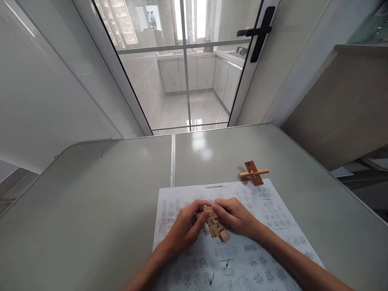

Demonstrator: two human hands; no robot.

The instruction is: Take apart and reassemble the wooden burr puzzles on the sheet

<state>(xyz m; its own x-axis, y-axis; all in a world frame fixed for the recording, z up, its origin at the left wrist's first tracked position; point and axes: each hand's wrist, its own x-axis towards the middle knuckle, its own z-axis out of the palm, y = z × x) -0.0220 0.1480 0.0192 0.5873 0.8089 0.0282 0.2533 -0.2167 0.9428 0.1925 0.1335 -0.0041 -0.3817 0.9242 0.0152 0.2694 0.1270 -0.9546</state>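
Over the printed sheet, small bunch of wooden blocks, between both hands. Left hand gripping it, thumb on top; right hand gripping its far end, fingers curled. Near end sticks out, uncovered. Wooden cross at sheet's far edge, right side (dark mark on one arm). Sheet on grey table, glass door beyond.

Grey table, 1 printed sheet, 1 wooden cross at sheet's edge

printed sheet: chinese title, too small to read | wooden cross: dark mark, unreadable
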